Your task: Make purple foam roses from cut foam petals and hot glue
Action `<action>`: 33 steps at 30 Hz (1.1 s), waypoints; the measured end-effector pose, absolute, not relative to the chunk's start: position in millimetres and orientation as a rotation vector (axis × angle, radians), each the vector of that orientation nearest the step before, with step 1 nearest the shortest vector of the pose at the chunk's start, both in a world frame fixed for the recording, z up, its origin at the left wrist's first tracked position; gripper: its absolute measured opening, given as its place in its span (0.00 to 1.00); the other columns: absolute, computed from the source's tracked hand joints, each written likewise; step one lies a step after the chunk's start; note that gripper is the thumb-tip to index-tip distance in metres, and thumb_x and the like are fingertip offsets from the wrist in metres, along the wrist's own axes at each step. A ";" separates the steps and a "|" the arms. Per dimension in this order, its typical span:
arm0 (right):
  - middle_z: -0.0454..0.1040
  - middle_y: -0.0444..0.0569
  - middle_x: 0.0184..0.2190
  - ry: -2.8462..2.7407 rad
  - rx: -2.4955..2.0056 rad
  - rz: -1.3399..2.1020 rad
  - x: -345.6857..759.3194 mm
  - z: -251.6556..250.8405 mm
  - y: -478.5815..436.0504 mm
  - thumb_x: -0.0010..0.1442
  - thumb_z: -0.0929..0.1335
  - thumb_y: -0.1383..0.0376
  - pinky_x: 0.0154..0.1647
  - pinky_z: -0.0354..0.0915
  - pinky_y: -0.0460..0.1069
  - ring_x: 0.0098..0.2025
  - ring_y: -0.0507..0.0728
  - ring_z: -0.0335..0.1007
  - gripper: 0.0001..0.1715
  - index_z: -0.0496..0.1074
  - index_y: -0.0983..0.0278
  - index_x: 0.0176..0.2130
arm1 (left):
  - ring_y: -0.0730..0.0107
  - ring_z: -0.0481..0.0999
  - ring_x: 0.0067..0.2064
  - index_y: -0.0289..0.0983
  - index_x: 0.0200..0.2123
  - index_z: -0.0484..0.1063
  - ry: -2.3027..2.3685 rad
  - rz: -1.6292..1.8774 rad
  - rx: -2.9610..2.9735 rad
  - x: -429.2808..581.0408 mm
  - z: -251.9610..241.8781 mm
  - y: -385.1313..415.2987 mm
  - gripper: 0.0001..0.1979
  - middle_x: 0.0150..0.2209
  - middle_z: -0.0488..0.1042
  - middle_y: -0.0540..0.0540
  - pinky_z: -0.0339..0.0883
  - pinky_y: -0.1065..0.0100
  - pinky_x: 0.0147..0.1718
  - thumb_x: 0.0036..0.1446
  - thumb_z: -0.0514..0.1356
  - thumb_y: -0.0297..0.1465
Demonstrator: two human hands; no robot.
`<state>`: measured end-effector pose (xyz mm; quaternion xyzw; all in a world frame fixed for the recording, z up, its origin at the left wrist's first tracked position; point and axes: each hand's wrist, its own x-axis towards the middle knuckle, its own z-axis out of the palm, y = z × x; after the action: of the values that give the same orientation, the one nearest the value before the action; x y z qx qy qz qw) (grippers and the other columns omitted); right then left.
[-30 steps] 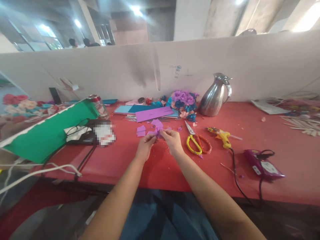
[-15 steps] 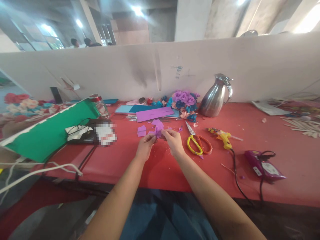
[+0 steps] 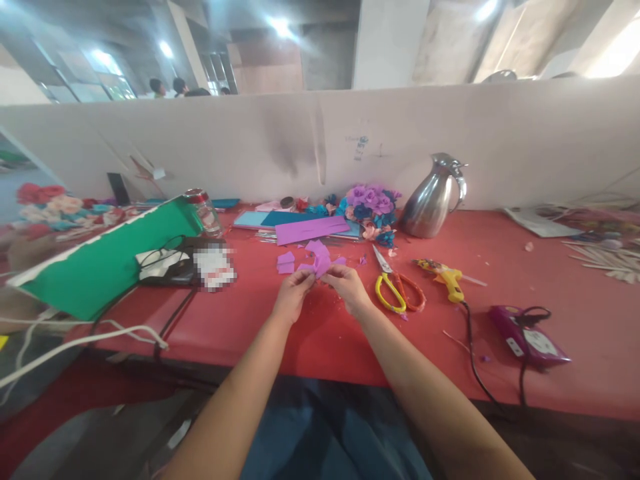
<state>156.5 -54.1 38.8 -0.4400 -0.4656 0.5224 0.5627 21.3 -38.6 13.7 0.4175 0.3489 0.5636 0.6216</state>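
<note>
My left hand (image 3: 291,295) and my right hand (image 3: 349,289) meet over the red table (image 3: 500,320), fingers pinched together on a small purple foam piece (image 3: 318,267). More purple scraps (image 3: 285,262) lie just beyond my fingers. A long purple foam sheet (image 3: 310,229) rests on blue sheets farther back. Yellow-handled scissors (image 3: 393,287) lie right of my right hand, and a yellow glue gun (image 3: 445,275) lies beyond them.
A steel jug (image 3: 431,197) and a bunch of foam flowers (image 3: 369,208) stand by the white partition (image 3: 320,147). A green sheet (image 3: 100,263), glasses (image 3: 160,257) and cables lie at left. A purple power strip (image 3: 527,337) sits at right, wooden sticks (image 3: 605,257) far right.
Both hands have stayed pinched on the purple piece, fingers shifting slightly. The camera view has tilted a little, so everything sits lower in the frame.
</note>
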 end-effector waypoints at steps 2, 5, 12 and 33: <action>0.77 0.43 0.23 -1.092 -1.033 1.235 156.6 37.9 -53.8 0.41 0.70 0.63 0.30 0.61 0.45 0.27 0.51 0.68 0.09 0.78 0.63 0.26 | 0.76 0.69 0.28 0.35 0.25 0.75 0.797 1.289 0.977 21.3 12.9 -38.3 0.12 0.25 0.73 0.51 0.62 0.72 0.33 0.37 0.72 0.33; 0.77 0.43 0.23 -1.091 -1.036 1.231 156.8 36.4 -53.3 0.41 0.70 0.62 0.31 0.61 0.46 0.26 0.51 0.68 0.09 0.78 0.63 0.26 | 0.77 0.68 0.28 0.35 0.25 0.76 0.801 1.293 0.987 21.2 12.1 -38.0 0.12 0.25 0.73 0.51 0.62 0.72 0.32 0.37 0.72 0.34; 0.76 0.43 0.23 -1.090 -1.013 1.250 156.7 38.2 -53.8 0.41 0.71 0.63 0.33 0.61 0.47 0.28 0.52 0.68 0.08 0.78 0.63 0.26 | 0.76 0.68 0.28 0.36 0.25 0.76 0.804 1.292 1.025 20.5 11.6 -38.2 0.10 0.24 0.73 0.52 0.62 0.72 0.33 0.39 0.71 0.34; 0.74 0.41 0.22 -1.068 -0.945 1.272 152.5 35.8 -54.0 0.40 0.73 0.63 0.33 0.61 0.48 0.27 0.52 0.67 0.07 0.74 0.62 0.24 | 0.73 0.71 0.32 0.36 0.27 0.77 0.820 1.307 1.061 21.6 7.3 -38.5 0.11 0.28 0.75 0.51 0.63 0.69 0.38 0.40 0.71 0.34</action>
<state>152.5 -54.0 35.8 -0.4037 -0.4564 0.5437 0.5772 21.6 -38.5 7.3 0.4562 0.3526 0.5621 0.5930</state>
